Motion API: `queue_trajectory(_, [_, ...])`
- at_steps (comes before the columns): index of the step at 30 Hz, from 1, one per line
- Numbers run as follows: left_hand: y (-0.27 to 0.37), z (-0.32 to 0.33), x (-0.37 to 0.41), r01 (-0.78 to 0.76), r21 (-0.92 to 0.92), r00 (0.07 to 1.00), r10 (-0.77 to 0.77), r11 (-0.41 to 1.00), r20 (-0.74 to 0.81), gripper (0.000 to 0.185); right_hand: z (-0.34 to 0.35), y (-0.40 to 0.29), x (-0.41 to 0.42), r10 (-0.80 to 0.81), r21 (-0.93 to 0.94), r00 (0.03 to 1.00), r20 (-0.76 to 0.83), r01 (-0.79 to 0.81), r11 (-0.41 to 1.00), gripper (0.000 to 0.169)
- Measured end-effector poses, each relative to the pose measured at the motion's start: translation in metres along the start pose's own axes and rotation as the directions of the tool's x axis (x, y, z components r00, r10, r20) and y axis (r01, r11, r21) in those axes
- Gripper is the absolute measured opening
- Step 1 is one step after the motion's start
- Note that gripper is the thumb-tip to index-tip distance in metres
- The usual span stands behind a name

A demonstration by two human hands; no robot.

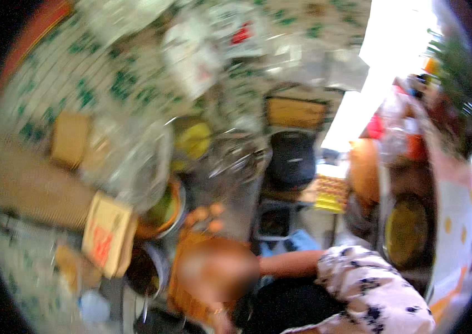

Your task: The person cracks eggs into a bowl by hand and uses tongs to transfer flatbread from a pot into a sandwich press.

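Note:
At the lower middle, my left hand [216,304] and my right hand [247,269] come together above a wooden cutting board [176,288]. A heavy blur covers most of both hands, so their fingers and anything in them are hidden. The right forearm reaches in from a pale sleeve with dark flowers. A bracelet circles the left wrist at the bottom edge. Several round orange things [208,215], perhaps eggs, lie just beyond the board. Left of the board stands a metal bowl [162,267] with dark contents.
An orange-rimmed basin [173,208] stands beside clear plastic bags [135,163]. Farther left are a tan carton [104,234] with red writing and a brown box [71,137]. A black rounded container [292,160] stands beyond. At right, a round vessel [407,231] has yellowish contents.

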State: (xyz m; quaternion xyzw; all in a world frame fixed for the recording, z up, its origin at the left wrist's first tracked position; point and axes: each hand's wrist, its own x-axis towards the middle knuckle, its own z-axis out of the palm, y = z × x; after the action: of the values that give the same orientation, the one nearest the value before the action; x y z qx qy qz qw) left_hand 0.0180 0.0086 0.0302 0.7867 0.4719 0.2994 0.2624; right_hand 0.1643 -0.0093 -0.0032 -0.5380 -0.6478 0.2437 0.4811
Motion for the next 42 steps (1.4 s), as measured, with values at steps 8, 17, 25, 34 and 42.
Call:
queue_trajectory(8, [-0.019, -0.009, 0.001, 0.028, -0.315, 0.999, -0.018, 0.949, 0.033, 0.037, -0.029, -0.021, 0.0, 0.131, -0.013, 0.97, 0.206, -0.131, 0.991, 0.046])
queue_trajectory(17, [0.022, -0.069, 0.021, -0.282, 0.205, 0.96, 0.276, 0.937, 0.057, 0.038, -0.063, -0.062, 0.022, -0.25, -0.458, 0.941, 0.229, 0.331, 0.825, 0.04])
queue_trajectory(25, [0.051, -0.091, 0.023, -0.407, 0.318, 0.882, 0.459, 0.856, -0.107, 0.043, -0.079, -0.095, 0.039, -0.368, -0.354, 0.925, 0.095, 0.377, 0.856, 0.041])
queue_trajectory(34, [0.01, -0.03, -0.011, 0.463, -0.803, 0.862, -0.401, 0.376, 0.309, 0.035, -0.04, -0.048, 0.006, 0.137, 0.466, 0.985, 0.103, -0.17, 0.868, 0.038])
queue_trajectory(42, [0.001, -0.048, -0.02, 0.461, -0.717, 0.887, -0.307, 0.523, 0.346, 0.046, -0.077, -0.045, -0.035, 0.357, 0.397, 0.924, 0.14, -0.382, 0.834, 0.042])
